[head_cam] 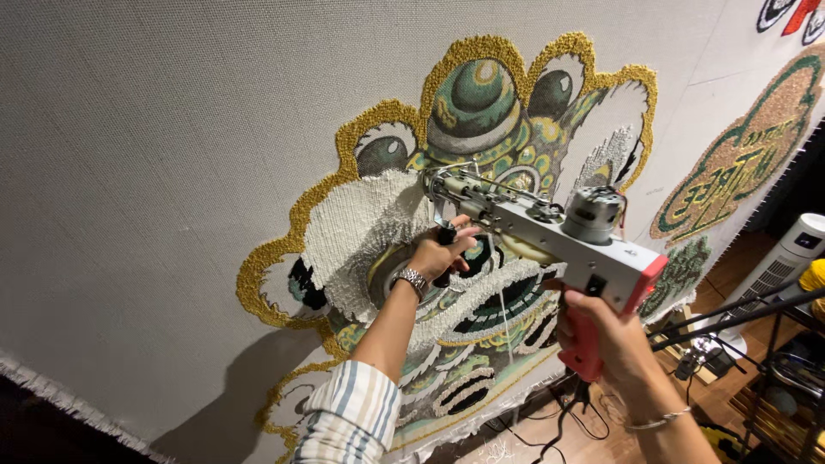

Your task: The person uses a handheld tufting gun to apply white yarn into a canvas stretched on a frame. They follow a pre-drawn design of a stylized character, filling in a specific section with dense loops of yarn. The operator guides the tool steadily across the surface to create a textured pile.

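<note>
Striped sleeve (354, 417) sits closest, leading up to the left hand (438, 255), which is clenched around the black front handle (447, 236) of the tufting gun (550, 228). Further right, the right hand (606, 339) grasps the red rear grip (589, 344). The gun's needle end presses against the stretched grey backing cloth (155, 155), at the white patch of a gold-edged lion-head design (447, 215). Good work here, I judge, means keeping the nose flat and firm on the cloth, both hands steady, yarn running free.
</note>
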